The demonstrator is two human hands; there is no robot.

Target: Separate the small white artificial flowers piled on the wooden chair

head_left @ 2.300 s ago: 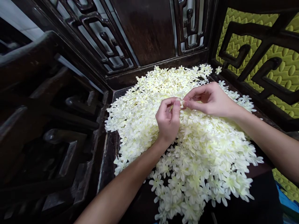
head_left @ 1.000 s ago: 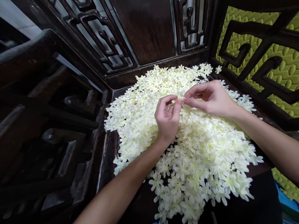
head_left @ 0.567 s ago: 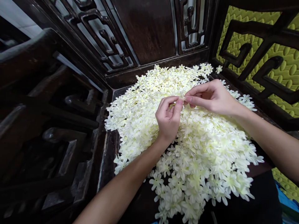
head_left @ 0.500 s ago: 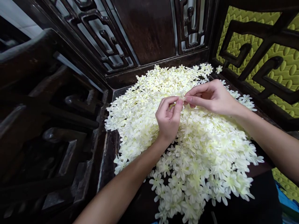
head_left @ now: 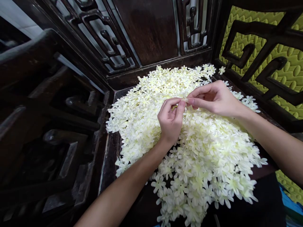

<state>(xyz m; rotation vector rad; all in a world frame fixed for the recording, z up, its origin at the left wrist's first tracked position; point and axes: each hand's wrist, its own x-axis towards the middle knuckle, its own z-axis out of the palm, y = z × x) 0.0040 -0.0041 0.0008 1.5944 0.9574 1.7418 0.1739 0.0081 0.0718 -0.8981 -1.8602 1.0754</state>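
My left hand (head_left: 170, 118) is closed in a pinch, thumb against fingertips. Facing it from the right, my right hand (head_left: 216, 97) pinches too, its fingertips meeting those of the left. Between them is a small pale flower (head_left: 185, 99), mostly covered by the fingers, so its details are hard to make out. Under and around both hands spreads a heap of loose white-yellow flowers (head_left: 203, 151), which look artificial, with thin petals and small holes at some centres.
The heap lies on a dark wooden seat (head_left: 111, 154) and spills toward my lap. A carved wooden back (head_left: 151, 31) rises behind it, with a carved side frame (head_left: 71, 135) on the left. At right, yellow-green quilted fabric (head_left: 255, 47) shows through another carved frame (head_left: 265, 60).
My fingertips have shifted very slightly around the small flower. The hands, arms and heap otherwise stay where they were.
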